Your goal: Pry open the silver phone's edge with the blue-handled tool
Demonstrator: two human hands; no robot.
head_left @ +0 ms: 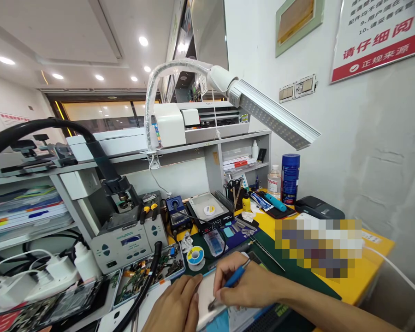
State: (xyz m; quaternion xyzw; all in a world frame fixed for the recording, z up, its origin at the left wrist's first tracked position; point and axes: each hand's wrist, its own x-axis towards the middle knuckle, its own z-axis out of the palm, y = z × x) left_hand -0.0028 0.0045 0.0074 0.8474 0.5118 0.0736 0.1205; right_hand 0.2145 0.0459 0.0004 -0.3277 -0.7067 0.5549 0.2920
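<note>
My right hand (237, 283) is closed round a blue-handled pen-like tool (235, 275). The tool slants down to the left. Its dark tip (212, 305) meets a flat, pale phone-sized panel (204, 295); the exact kind of tip is too small to tell. My left hand (178, 302) lies at the panel's left end, fingers stretched out and close together, with the fingertips and thumb against it. Both hands cover parts of the panel. A blue sheet (219, 323) and a clear bag (244, 318) show below it.
A solder spool (195, 257) and a tray of circuit boards (148, 272) sit to the left. A black hose (148, 281) curves beside my left hand. Tweezers (268, 253) rest on the green mat (297, 281). The rework station (127, 244) and hot plate (210, 212) stand behind; a lamp (273, 110) hangs overhead.
</note>
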